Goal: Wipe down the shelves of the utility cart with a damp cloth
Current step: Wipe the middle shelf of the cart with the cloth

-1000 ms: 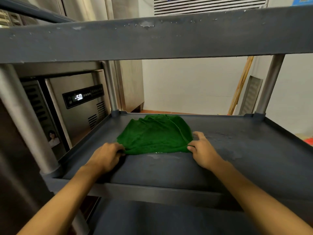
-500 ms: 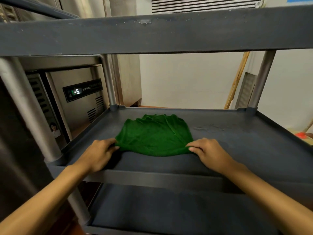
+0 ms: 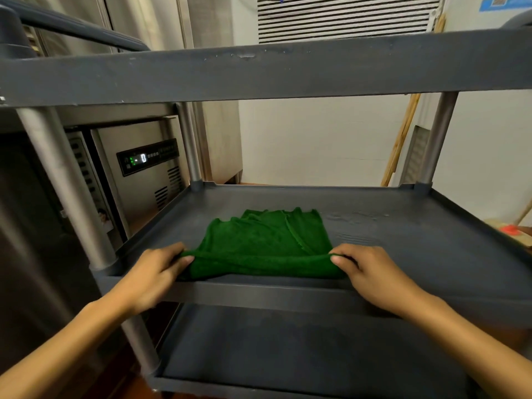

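Observation:
A green cloth (image 3: 264, 243) lies spread on the middle shelf (image 3: 417, 254) of a dark grey utility cart. My left hand (image 3: 155, 272) pinches the cloth's near left corner. My right hand (image 3: 371, 272) pinches its near right corner. The near edge of the cloth is raised between both hands and sits at the shelf's front lip. The top shelf (image 3: 259, 73) crosses the view above, and the bottom shelf (image 3: 288, 349) shows below.
Grey metal posts (image 3: 66, 185) carry the shelves at the corners. A steel refrigeration unit with a lit display (image 3: 144, 159) stands close on the left. A white wall and a leaning wooden stick (image 3: 400, 139) are behind the cart. A damp patch (image 3: 357, 217) marks the shelf's back right.
Both hands have pulled the cloth toward the shelf's front edge, dragging it from the back, and its near edge is now lifted. The view has dropped back, showing more of the bottom shelf.

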Action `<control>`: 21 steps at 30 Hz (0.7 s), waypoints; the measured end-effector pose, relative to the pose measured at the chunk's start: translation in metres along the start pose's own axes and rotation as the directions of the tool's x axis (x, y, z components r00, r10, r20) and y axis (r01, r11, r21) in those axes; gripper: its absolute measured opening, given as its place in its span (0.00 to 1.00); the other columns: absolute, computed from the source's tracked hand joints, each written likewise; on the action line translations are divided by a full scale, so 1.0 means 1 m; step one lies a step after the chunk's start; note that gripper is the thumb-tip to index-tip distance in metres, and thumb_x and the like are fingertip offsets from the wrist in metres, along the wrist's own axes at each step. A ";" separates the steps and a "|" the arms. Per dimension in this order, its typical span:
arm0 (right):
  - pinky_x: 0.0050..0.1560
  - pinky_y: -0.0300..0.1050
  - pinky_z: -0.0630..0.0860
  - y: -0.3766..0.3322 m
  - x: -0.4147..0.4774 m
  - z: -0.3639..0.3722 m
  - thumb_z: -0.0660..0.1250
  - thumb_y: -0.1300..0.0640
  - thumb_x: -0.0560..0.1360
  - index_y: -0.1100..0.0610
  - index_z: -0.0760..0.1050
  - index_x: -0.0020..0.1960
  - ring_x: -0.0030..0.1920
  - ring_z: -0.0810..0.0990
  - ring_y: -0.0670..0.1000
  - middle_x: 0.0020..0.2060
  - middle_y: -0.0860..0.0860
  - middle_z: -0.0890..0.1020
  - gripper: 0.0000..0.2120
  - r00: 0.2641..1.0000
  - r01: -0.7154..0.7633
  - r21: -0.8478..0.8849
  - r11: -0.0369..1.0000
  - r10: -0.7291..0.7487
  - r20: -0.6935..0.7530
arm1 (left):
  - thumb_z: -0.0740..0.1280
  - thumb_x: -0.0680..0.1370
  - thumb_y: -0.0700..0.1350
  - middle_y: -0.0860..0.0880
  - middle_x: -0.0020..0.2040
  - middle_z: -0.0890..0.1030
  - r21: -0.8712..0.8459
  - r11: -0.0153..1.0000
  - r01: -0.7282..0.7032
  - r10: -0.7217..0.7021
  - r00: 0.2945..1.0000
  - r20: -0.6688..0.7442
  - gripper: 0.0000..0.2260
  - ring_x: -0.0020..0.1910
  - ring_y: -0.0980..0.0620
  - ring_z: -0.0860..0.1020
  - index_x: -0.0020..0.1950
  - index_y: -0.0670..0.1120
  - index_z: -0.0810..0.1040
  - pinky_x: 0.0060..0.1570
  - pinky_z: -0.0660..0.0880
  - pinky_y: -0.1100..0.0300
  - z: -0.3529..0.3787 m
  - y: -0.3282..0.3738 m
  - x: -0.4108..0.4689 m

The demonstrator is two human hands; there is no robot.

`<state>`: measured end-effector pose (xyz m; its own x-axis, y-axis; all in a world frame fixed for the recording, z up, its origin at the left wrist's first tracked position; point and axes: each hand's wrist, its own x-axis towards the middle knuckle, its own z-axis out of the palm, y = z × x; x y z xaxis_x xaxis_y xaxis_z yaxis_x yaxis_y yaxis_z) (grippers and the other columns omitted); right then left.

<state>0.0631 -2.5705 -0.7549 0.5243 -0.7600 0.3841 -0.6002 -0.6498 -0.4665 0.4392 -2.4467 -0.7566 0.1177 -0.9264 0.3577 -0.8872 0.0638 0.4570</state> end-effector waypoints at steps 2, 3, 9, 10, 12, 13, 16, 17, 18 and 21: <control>0.47 0.42 0.73 -0.006 -0.004 -0.007 0.64 0.54 0.81 0.51 0.81 0.51 0.45 0.80 0.45 0.42 0.45 0.84 0.07 1.000 -0.026 0.007 1.000 0.026 0.006 | 0.64 0.82 0.48 0.51 0.33 0.77 -0.057 0.998 -0.009 0.008 1.000 -0.012 0.11 0.34 0.53 0.75 0.40 0.48 0.74 0.38 0.70 0.54 -0.004 0.002 -0.004; 0.47 0.44 0.73 -0.009 -0.006 -0.011 0.63 0.54 0.81 0.50 0.80 0.50 0.44 0.80 0.45 0.41 0.45 0.84 0.06 0.999 -0.038 0.014 0.999 0.038 0.012 | 0.64 0.81 0.50 0.52 0.34 0.77 -0.085 0.996 -0.015 0.014 1.000 -0.016 0.10 0.34 0.53 0.75 0.41 0.49 0.74 0.39 0.70 0.56 -0.005 0.004 -0.006; 0.51 0.50 0.75 -0.030 -0.018 -0.032 0.63 0.53 0.81 0.49 0.79 0.46 0.44 0.80 0.47 0.40 0.49 0.83 0.08 0.993 -0.098 0.103 0.990 0.091 0.071 | 0.62 0.77 0.59 0.48 0.37 0.79 -0.263 0.965 -0.016 0.005 0.999 -0.042 0.14 0.38 0.49 0.77 0.46 0.49 0.77 0.42 0.72 0.51 -0.017 0.016 -0.017; 0.52 0.49 0.75 -0.032 -0.018 -0.035 0.63 0.53 0.81 0.48 0.80 0.46 0.44 0.80 0.48 0.40 0.49 0.83 0.08 0.992 -0.113 0.135 0.984 0.103 0.078 | 0.62 0.76 0.60 0.47 0.37 0.79 -0.307 0.952 -0.011 -0.005 0.999 -0.048 0.17 0.39 0.47 0.78 0.46 0.47 0.78 0.43 0.73 0.49 -0.019 0.019 -0.018; 0.53 0.48 0.75 -0.034 -0.015 -0.041 0.64 0.53 0.80 0.48 0.81 0.46 0.45 0.82 0.48 0.40 0.48 0.85 0.08 0.984 -0.164 0.208 0.964 0.146 0.099 | 0.64 0.74 0.62 0.42 0.38 0.78 -0.385 0.923 0.007 -0.030 0.998 -0.054 0.20 0.39 0.46 0.77 0.46 0.45 0.78 0.44 0.73 0.46 -0.022 0.024 -0.019; 0.55 0.48 0.74 -0.034 -0.013 -0.044 0.65 0.53 0.80 0.48 0.82 0.46 0.46 0.82 0.48 0.41 0.47 0.85 0.08 0.978 -0.199 0.256 0.946 0.173 0.120 | 0.64 0.73 0.62 0.39 0.39 0.78 -0.420 0.907 0.017 -0.042 0.998 -0.050 0.21 0.39 0.47 0.76 0.45 0.44 0.78 0.44 0.73 0.46 -0.023 0.026 -0.020; 0.59 0.48 0.73 -0.035 -0.005 -0.051 0.66 0.56 0.78 0.52 0.85 0.47 0.49 0.84 0.49 0.44 0.47 0.87 0.08 0.959 -0.282 0.438 0.854 0.233 0.162 | 0.68 0.70 0.68 0.34 0.43 0.78 -0.522 0.852 0.044 -0.074 0.997 -0.037 0.27 0.42 0.46 0.77 0.46 0.43 0.79 0.47 0.72 0.44 -0.028 0.034 -0.018; 0.57 0.47 0.75 -0.037 -0.003 -0.054 0.66 0.59 0.78 0.55 0.85 0.46 0.48 0.84 0.51 0.43 0.49 0.87 0.09 0.953 -0.304 0.516 0.801 0.253 0.168 | 0.69 0.68 0.71 0.34 0.43 0.78 -0.541 0.839 0.052 -0.083 0.996 -0.033 0.31 0.42 0.45 0.78 0.46 0.42 0.79 0.47 0.72 0.45 -0.030 0.036 -0.017; 0.51 0.45 0.77 -0.040 -0.001 -0.058 0.66 0.62 0.77 0.58 0.85 0.45 0.44 0.84 0.52 0.42 0.53 0.87 0.09 0.946 -0.323 0.598 0.734 0.274 0.174 | 0.69 0.66 0.72 0.34 0.43 0.78 -0.550 0.833 0.058 -0.091 0.995 -0.033 0.32 0.42 0.45 0.78 0.46 0.42 0.79 0.47 0.73 0.46 -0.032 0.039 -0.015; 0.34 0.40 0.80 -0.046 0.001 -0.071 0.63 0.67 0.76 0.68 0.83 0.46 0.36 0.83 0.51 0.41 0.59 0.84 0.10 0.926 -0.365 0.747 0.555 0.301 0.228 | 0.71 0.67 0.65 0.40 0.40 0.79 -0.612 0.788 0.069 -0.116 0.993 -0.037 0.27 0.42 0.46 0.78 0.46 0.40 0.79 0.46 0.73 0.50 -0.037 0.050 -0.009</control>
<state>0.0485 -2.5429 -0.6766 0.4424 -0.8962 0.0337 -0.0729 -0.0733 -0.9946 0.4105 -2.4217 -0.7068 0.2364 -0.9131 0.3321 -0.4177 0.2131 0.8832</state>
